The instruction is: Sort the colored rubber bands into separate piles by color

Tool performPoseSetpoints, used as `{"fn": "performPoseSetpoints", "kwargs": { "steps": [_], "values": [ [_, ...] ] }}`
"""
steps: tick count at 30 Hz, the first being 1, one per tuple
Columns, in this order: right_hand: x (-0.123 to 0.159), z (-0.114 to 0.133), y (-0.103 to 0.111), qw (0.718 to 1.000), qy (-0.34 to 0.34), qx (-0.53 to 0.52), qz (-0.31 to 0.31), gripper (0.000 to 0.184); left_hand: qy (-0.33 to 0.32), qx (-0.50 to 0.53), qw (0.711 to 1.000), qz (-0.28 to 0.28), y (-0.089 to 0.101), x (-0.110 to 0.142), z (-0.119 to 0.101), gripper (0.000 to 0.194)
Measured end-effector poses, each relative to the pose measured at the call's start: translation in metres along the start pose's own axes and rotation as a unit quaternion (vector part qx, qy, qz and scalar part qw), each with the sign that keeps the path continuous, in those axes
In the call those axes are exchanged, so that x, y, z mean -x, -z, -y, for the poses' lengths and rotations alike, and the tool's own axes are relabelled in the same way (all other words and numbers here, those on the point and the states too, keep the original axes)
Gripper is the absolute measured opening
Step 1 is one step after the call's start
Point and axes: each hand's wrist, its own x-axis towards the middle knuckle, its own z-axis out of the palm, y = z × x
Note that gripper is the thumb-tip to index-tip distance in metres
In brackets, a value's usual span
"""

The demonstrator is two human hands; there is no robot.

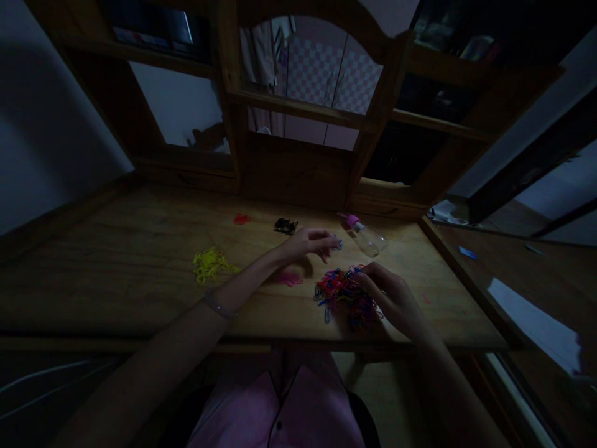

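Observation:
My left hand (311,242) is over the middle of the wooden desk, its thumb and a finger closed in a pinch. At their tips is a small blue clip (338,244), apparently a paper clip; how many are there I cannot tell. Beside it my right hand (385,287) rests against a mixed pile of coloured clips (345,298). Its fingertips pinch a small blue piece (358,270) at the pile's upper edge. Under my left forearm are pink clips (289,279), partly hidden. Separate groups of yellow clips (209,264), black clips (285,226) and red clips (241,218) lie to the left and behind.
A clear bottle with a pink cap (368,239) lies on its side behind the pile. The desk (130,261) has a wooden shelf unit (298,168) along its back. White paper (536,323) lies on a surface to the right. The light is dim.

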Motion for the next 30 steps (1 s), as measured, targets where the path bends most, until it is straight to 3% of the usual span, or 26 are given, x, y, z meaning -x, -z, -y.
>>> {"fn": "performPoseSetpoints", "kwargs": {
  "steps": [2,5,16,23,30],
  "values": [
    [-0.003,-0.001,-0.002,1.0,-0.004,-0.002,-0.01,0.022,-0.001,0.01,0.996,0.084,-0.013,0.004,-0.004,0.032],
    [-0.008,-0.002,-0.007,1.0,0.002,0.018,-0.011,0.021,0.002,-0.014,0.993,0.121,-0.022,0.006,-0.004,0.038],
    [-0.017,0.001,-0.016,0.993,0.034,0.113,-0.032,0.014,0.007,-0.048,0.995,0.086,-0.016,0.005,-0.001,0.026],
    [-0.016,-0.006,-0.017,0.994,0.025,0.102,-0.043,0.013,0.013,0.004,0.997,0.081,-0.014,0.005,0.001,0.026],
    [-0.012,-0.011,-0.012,0.993,0.003,0.095,-0.064,0.015,-0.005,0.026,1.0,-0.008,-0.003,-0.004,0.015,0.024]
  ]
}}
